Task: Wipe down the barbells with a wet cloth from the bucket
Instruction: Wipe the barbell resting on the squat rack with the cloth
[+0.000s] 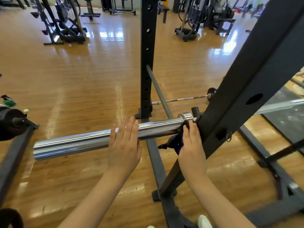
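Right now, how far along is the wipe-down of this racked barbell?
Done: nothing provable, the chrome sleeve shines but wetness is unclear. In hand: the right hand presses a dark cloth around the sleeve near its collar; the left hand rests flat, steadying it. Left: the sleeve's free end, the shaft behind the upright, and the barbell on the floor.

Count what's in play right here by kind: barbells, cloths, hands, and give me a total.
Barbells: 2, the chrome barbell sleeve on the rack and a thin barbell on the floor.
Cloths: 1, dark cloth.
Hands: 2, left hand, right hand.
Total: 5.
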The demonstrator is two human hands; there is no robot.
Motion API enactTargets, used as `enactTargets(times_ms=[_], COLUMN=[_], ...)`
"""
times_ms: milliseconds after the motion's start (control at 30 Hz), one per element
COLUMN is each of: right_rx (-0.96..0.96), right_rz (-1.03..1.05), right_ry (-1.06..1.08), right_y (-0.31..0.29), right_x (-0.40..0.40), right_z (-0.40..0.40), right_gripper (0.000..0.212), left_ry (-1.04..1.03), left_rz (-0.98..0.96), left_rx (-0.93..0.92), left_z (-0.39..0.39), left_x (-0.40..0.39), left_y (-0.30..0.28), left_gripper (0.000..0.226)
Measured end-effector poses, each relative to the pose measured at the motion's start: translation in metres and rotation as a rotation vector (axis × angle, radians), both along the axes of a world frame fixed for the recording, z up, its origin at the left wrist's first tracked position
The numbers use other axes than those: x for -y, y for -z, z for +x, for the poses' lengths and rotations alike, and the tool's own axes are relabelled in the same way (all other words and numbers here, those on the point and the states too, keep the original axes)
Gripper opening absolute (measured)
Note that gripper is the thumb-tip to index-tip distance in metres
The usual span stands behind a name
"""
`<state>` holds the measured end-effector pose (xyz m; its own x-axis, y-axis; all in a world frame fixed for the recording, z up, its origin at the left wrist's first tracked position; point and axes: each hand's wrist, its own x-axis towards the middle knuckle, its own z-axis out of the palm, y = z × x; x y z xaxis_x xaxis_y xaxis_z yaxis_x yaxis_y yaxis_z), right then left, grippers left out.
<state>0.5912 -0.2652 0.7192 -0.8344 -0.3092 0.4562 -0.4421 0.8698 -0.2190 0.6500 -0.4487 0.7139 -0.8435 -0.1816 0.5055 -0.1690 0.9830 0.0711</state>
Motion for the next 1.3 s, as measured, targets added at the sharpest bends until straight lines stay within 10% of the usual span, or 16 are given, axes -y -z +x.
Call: enactTargets(times_ms=[400, 667, 867, 1067, 1300], right_rx=[0.000, 0.065, 0.228, 0.092, 0.170], right_rz=[-0.129, -0.029, 0.063, -0.051, -0.024], right_ry=[-0.091, -0.077, -0.131, -0.036, -0.069], right_y=[-0.036, -0.022, -0.060, -0.020, -0.040], right_x=[0.027, 0.014, 0.026, 0.014, 0.025], right_z=[-0.043, -0.027, -0.048, -0.011, -0.035], right_gripper=[0.029, 0.061, 0.027, 0.062, 0.053], left_ry=[0.006, -0.022, -0.152, -0.139, -0.125], left_rz=[-0.038, -0.101, -0.169, -0.126, -0.127], left_rx=[0.065, 0.066, 0.125, 0.144, 0.101], left_z=[0.000, 0.054, 0.103, 0.106, 0.098], left_x=[0.001, 0.056, 0.132, 0.154, 0.167], left_y=[-0.004, -0.021, -0.031, -0.017, -0.010], left_gripper=[0.080, 0.093, 0.072, 0.085, 0.087])
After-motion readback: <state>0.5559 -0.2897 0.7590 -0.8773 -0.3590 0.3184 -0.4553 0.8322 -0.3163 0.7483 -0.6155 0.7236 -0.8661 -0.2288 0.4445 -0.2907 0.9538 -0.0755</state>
